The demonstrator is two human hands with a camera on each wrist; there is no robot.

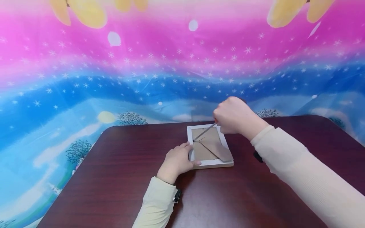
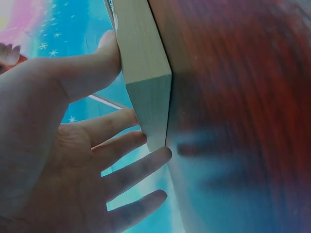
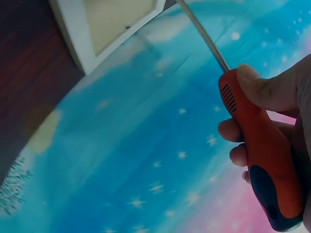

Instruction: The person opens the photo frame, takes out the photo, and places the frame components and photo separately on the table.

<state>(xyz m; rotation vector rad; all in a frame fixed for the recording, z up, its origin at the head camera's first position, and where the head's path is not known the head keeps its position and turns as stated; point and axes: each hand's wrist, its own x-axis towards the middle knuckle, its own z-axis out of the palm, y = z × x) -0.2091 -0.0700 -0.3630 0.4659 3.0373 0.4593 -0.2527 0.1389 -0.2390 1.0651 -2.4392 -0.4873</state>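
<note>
A picture frame (image 1: 211,163) with a white rim lies on the table, its brown backing board (image 1: 203,152) facing up. My left hand (image 1: 176,160) rests at its near left corner; in the left wrist view the thumb touches the frame's edge and the fairly straight fingers spread along its side. In my right hand (image 1: 233,114) I grip a screwdriver (image 3: 267,141) with an orange and dark blue handle. Its metal shaft (image 1: 205,132) slants down to the left inner edge of the rim. Whether the tip is under something there is too small to tell.
The dark reddish-brown table (image 1: 128,177) has a glossy top. Behind it hangs a pink and blue cloth (image 1: 171,63) printed with snowflakes and trees. A brown flap (image 1: 222,152), likely the frame's stand, lies across the backing board.
</note>
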